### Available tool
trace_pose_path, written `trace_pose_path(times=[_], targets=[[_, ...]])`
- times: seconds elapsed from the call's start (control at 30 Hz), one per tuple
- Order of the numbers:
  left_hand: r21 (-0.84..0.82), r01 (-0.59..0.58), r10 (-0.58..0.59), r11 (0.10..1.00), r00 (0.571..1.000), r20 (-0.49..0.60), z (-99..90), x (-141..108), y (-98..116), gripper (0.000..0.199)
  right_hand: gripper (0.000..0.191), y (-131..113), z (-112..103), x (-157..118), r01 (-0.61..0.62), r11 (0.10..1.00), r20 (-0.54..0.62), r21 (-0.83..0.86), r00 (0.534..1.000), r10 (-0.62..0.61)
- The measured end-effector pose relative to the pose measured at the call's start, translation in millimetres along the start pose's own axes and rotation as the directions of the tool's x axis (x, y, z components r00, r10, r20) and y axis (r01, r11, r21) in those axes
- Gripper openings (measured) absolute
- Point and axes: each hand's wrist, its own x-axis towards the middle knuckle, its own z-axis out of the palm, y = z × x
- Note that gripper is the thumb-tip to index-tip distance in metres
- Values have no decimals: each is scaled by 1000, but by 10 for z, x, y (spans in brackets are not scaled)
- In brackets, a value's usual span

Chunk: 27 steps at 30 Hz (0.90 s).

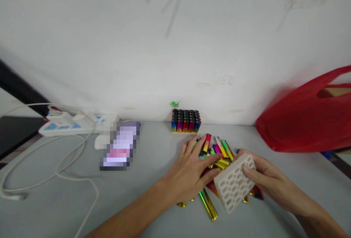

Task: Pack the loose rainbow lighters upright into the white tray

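A pale wall [123, 48] rises behind a grey table [153, 150], where a red bag [304, 117] sits at the far right. The left forearm slants in from the bottom edge; its hand [189, 168] is palm down over loose lighters [223, 163], open, fingers splayed forward and thumb stretched toward a white tray [236, 183]. The right forearm enters from the lower right, and that hand [265, 174] grips the tray by its right end, thumb on the holed face, fingers behind, holding it tilted above the pile's right side. A power strip [53, 131] lies at the left by the wall, a phone [120, 146] just beside it. Smaller, a block of upright lighters [185, 121] stands near the wall, beneath a green mark [174, 104].
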Motion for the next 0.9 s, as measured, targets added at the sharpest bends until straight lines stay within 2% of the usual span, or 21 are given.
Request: trace_pose_path(times=[0.2,0.3,0.37,0.43,0.57,0.67,0.77,0.9], targets=[[-18,-218,219,976,971,97,-140,-15,22,46,36,-66,52,44,20,989,-106,146,994,-5],[-40,-278,281,960,953,112,-129,-16,35,52,37,-90,85,69,16,987,-133,157,991,5],[-12,-298,298,954,950,91,-76,1,41,52,38,-73,94,76,9,986,-125,165,992,12],[53,-304,300,951,951,72,-9,29,43,42,37,-46,98,71,7,984,-127,175,992,16],[133,-303,293,944,952,90,80,74,34,37,41,-31,84,19,32,979,-208,202,978,10],[127,-294,283,947,954,99,77,84,30,32,41,-77,56,-20,102,971,-316,218,948,-28],[88,-313,305,946,948,91,33,84,40,27,38,-141,53,-14,134,966,-368,221,929,-45],[32,-317,315,948,946,73,-18,72,79,37,43,-225,140,59,156,962,-445,222,894,-42]])
